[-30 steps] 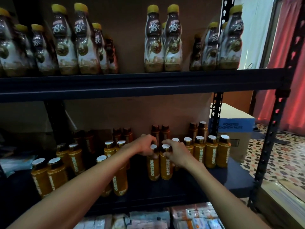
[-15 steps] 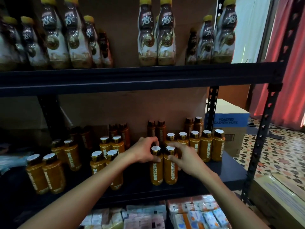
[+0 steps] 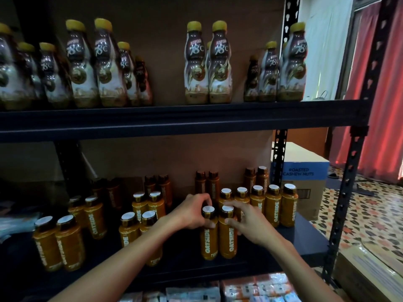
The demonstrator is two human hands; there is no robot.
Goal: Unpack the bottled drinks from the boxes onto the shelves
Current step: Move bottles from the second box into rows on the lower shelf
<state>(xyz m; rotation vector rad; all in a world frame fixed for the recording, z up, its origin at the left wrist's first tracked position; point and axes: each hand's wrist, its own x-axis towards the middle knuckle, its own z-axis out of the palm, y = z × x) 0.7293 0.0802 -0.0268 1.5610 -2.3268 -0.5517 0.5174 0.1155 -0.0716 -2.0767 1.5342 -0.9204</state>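
On the lower shelf (image 3: 309,234), right of its middle and towards the near edge, two orange Oatside bottles stand upright and touching, side by side. The left hand (image 3: 192,212) grips the left bottle (image 3: 209,240) at its neck and shoulder, fingers curled round the far side just beside the white cap and the thumb on the near side. The right hand (image 3: 250,225) holds the right bottle (image 3: 227,240) in the same way, its fingers bent behind the cap and its thumb pressed on the front below the neck. Just behind and to the right runs a row of matching bottles (image 3: 272,208), with more pairs standing to the left and darker ones at the far wall. The upper shelf (image 3: 174,123) carries groups of yellow-capped Kopiko bottles (image 3: 197,66). Wrapped packets (image 3: 257,288) lie below the lower shelf. To the right, past the rack, a cardboard box (image 3: 305,173) marked roasted cashew nuts sits on the patterned floor (image 3: 370,214), near a red curtain (image 3: 388,105).
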